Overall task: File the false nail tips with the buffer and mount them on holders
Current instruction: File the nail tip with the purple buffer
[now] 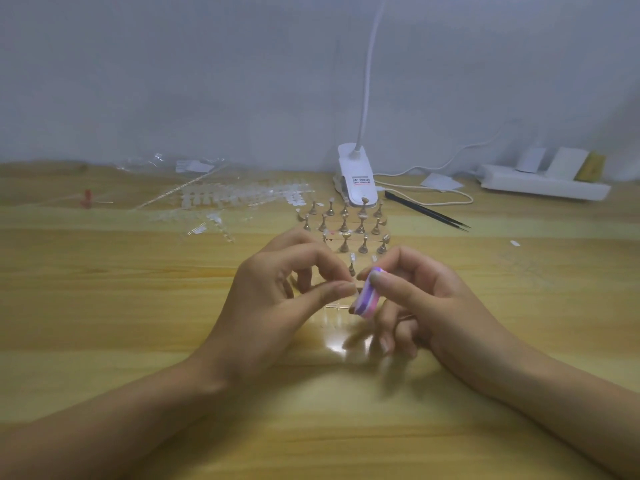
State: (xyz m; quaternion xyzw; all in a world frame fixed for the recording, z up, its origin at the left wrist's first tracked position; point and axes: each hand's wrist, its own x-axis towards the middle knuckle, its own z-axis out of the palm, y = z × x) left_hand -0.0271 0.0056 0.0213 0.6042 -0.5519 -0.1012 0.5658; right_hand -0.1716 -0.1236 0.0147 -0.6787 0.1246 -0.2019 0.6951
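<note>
I judge this to be the filing step. The left hand (277, 289) has thumb and forefinger closed in a pinch. A pale sliver at that pinch is, I take it, a nail tip (354, 283), though it is too small for me to be sure. The right hand (415, 299) grips the buffer (366, 296), a purple-and-pink striped block, with the thumb on top and the fingers curled beneath. The buffer's upper end sits right at the pinch; I cannot tell whether it is touching. Both hands are low over the table (138, 323), just in front of the holders (346, 230).

The holders stand in rows on a clear base. Several carry pale tips and others look bare, but the blur stops me counting.

Next I would want short, light strokes of the buffer along the tip's edge, with the left pinch kept firm so the tip does not flick away. After that the tip goes to a bare holder and is pressed onto its head, with the buffer held clear of the neighbouring holders. More tips lie on clear sheets (242, 199) to the left of the holders.

As for writing, the lamp (356, 178) has a red two-line label on its base, too blurred to read. I can read nothing on the tweezers (426, 211) or the power strip (543, 185).
</note>
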